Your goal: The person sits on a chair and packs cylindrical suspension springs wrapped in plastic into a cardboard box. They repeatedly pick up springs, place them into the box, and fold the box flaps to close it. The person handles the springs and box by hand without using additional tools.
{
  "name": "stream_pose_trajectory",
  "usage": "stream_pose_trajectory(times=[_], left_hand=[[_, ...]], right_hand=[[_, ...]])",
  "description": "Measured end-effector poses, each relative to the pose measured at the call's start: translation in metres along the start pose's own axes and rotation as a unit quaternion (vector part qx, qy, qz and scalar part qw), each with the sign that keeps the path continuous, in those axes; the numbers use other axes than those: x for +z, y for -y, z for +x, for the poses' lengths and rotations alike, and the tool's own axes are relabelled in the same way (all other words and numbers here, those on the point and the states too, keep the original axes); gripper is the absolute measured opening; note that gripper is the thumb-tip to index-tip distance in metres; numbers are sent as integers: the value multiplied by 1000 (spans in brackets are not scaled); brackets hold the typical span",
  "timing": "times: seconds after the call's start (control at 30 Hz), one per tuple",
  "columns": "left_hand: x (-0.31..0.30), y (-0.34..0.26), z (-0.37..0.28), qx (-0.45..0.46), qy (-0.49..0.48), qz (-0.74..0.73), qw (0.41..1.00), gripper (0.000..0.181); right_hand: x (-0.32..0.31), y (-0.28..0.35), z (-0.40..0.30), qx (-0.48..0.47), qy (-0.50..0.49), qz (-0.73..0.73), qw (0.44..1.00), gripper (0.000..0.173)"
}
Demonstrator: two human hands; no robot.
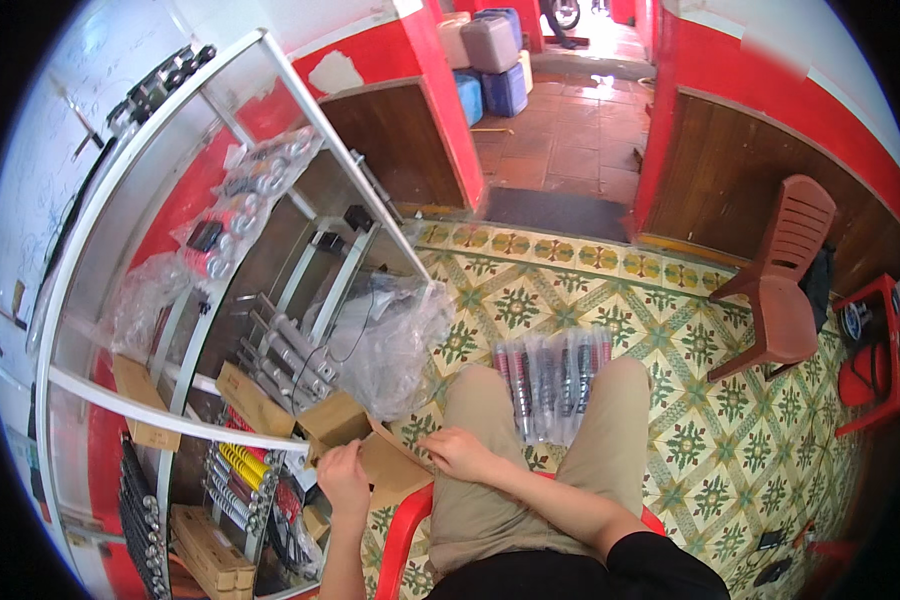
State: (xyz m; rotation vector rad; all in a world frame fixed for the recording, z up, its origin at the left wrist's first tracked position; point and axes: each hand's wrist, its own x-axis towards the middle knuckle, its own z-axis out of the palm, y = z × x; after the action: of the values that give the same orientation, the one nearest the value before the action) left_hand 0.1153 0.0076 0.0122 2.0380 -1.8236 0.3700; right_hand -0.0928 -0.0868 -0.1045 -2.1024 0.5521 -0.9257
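Note:
An open cardboard box lies tilted to the left of my knees, one long flap spread toward me. My left hand is in front of the box with its fingers bunched; whether they pinch the cardboard is unclear. Just beyond the flap's right edge, above my thigh, my right hand has its fingers curled, and nothing plain shows in them. On the floor between my knees lies a row of several coil-spring shock absorbers in clear plastic wrap.
A metal-framed shelf rises at left, holding grey fork tubes, yellow spring shocks and cardboard boxes. Crumpled plastic sheeting spills beside it. A brown plastic chair and a red stool stand right.

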Motion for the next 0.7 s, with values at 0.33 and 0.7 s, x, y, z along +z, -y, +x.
stream_pose_trajectory(times=[0.33,0.7], left_hand=[[-62,-153,105,165,-184,-160,956,33],[4,-197,100,263,-118,-344,893,22]], right_hand=[[-61,-18,-6,127,-312,-31,941,98],[-190,3,-51,168,-340,-255,889,90]])
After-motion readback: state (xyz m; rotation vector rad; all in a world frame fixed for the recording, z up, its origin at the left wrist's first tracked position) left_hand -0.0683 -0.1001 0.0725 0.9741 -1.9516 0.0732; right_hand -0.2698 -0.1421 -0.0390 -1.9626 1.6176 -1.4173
